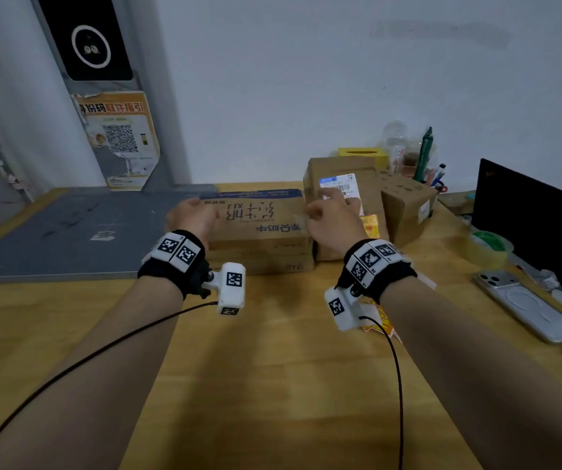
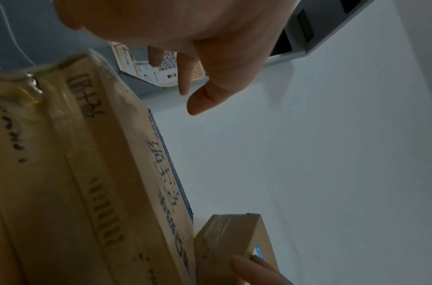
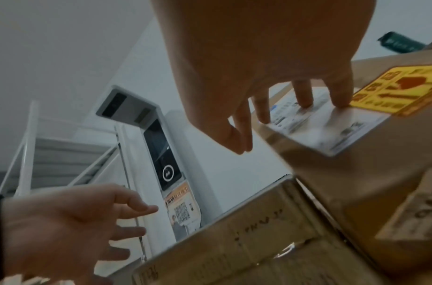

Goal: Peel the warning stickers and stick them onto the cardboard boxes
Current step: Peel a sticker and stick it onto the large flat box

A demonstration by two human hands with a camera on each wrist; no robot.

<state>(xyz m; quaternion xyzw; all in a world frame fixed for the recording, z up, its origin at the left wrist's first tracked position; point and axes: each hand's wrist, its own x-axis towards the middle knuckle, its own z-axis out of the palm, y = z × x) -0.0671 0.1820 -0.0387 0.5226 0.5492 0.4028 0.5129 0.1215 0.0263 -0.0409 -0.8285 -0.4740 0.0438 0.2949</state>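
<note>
A flat cardboard box [image 1: 259, 228] with blue print lies at the middle of the wooden table. My left hand [image 1: 191, 213] hovers over its left end with relaxed fingers, holding nothing; the left wrist view shows the same fingers [image 2: 197, 100] spread above the box [image 2: 88, 173]. To the right stands a taller box [image 1: 344, 184] with a white shipping label [image 3: 331, 127] and a yellow warning sticker [image 3: 400, 90] stuck beside it. My right hand [image 1: 333, 205] lays straight fingertips [image 3: 305, 102] on that label. A yellow sticker sheet [image 1: 383, 322] lies under my right wrist.
A third box [image 1: 406, 205] stands right of the taller one. Behind are a yellow tissue box [image 1: 362, 153] and a pen holder [image 1: 425, 161]. A tape roll [image 1: 488, 249], a phone [image 1: 527, 310] and a black screen [image 1: 537, 225] are at the right. A grey mat [image 1: 69, 228] lies at the left.
</note>
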